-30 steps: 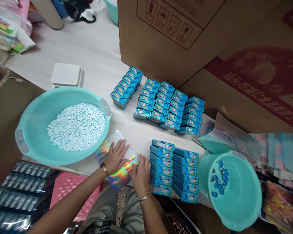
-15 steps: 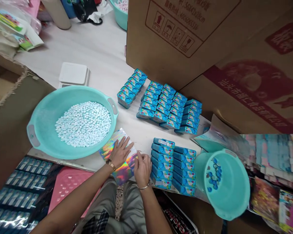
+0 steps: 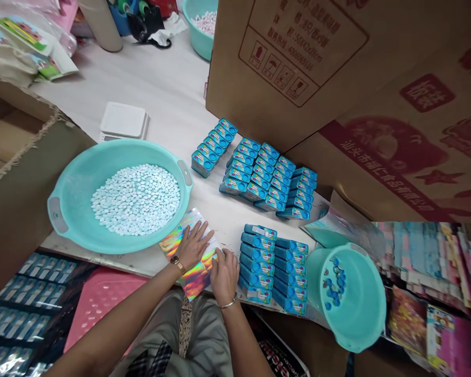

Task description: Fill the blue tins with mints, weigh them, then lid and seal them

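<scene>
A shiny holographic sheet [image 3: 199, 277] with a whitish upper part lies at the table's front edge, its lower corner hanging over. My left hand [image 3: 194, 246] rests flat on it, fingers spread, a watch on the wrist. At the sheet's right edge my right hand [image 3: 224, 272] is closed, its fingers curled and pressed together over the edge; the fingertips are partly hidden. Just right of that hand stand two rows of small blue candy boxes [image 3: 258, 255]. Left of the sheet is a turquoise basin [image 3: 74, 173] holding pale blue tablets [image 3: 137, 199].
More blue boxes [image 3: 255, 165] stand in rows behind, against a large cardboard carton [image 3: 275, 63]. A white scale [image 3: 123, 119] sits behind the basin. At right, a turquoise bucket [image 3: 363, 298] holds small blue pieces. An open carton [image 3: 31, 173] borders the left; a pink stool [image 3: 102, 298] is below.
The view has shifted slightly, moving the carton and bucket left in the picture. Both hands stay at the sheet in nearly the same pose.
</scene>
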A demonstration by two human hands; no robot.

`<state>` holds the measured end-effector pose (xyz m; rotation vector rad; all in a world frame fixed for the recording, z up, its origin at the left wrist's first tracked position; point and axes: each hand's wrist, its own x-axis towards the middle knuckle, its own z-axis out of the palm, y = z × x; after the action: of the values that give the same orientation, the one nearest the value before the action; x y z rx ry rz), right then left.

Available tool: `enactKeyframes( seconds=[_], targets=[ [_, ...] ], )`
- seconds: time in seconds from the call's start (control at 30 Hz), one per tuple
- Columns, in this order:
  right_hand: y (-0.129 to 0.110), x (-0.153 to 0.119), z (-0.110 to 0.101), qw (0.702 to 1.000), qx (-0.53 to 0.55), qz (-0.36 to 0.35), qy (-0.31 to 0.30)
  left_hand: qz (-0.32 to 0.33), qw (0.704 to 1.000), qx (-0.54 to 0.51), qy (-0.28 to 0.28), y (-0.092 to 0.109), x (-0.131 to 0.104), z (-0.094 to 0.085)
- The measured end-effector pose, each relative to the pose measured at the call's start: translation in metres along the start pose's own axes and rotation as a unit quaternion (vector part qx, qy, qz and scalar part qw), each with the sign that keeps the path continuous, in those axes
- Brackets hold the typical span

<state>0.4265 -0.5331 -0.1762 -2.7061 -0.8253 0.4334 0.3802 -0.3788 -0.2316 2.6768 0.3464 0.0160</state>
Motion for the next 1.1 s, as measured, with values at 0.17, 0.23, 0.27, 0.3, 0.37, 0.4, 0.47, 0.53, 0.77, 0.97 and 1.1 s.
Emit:
enactKeyframes(
  seconds=[0.17,0.23,0.27,0.3,0.37,0.4,0.47,0.53,0.77,0.97,1.1],
  targets=[
    [0.003,0.005,0.008,0.999,0.046,0.004,0.024,0.001,1.000,-0.001,-0.002,0.000,0.000,-0.001],
    [0.004,0.010,0.010,0.997,0.065,0.012,0.031,-0.001,1.000,0.002,-0.004,0.000,0.000,-0.001],
    [0.005,0.013,0.012,0.997,0.073,0.018,0.035,0.000,1.000,0.003,-0.005,0.000,0.000,-0.001],
    [0.006,0.015,0.013,0.996,0.077,0.022,0.039,0.000,1.000,0.005,-0.006,0.000,0.000,-0.001],
    [0.008,0.019,0.015,0.996,0.079,0.025,0.045,0.001,1.000,0.007,-0.007,0.000,0.000,0.000],
    [0.009,0.021,0.016,0.996,0.078,0.023,0.047,0.001,1.000,0.008,-0.007,0.000,0.000,0.000],
    [0.010,0.021,0.018,0.995,0.079,0.017,0.053,0.001,1.000,0.009,-0.005,0.000,0.000,0.000],
    [0.012,0.020,0.019,0.994,0.083,0.014,0.063,-0.002,1.000,0.007,0.000,0.000,0.000,0.001],
    [0.014,0.014,0.018,0.991,0.096,0.003,0.090,0.000,1.000,0.011,-0.006,-0.001,0.001,0.002],
    [0.011,0.025,0.017,0.994,0.085,0.020,0.069,-0.002,1.000,0.008,-0.006,-0.001,0.001,0.002],
    [0.003,0.028,0.005,0.996,0.070,0.019,0.054,-0.007,1.000,-0.015,0.003,0.000,0.001,0.001]
  ],
)
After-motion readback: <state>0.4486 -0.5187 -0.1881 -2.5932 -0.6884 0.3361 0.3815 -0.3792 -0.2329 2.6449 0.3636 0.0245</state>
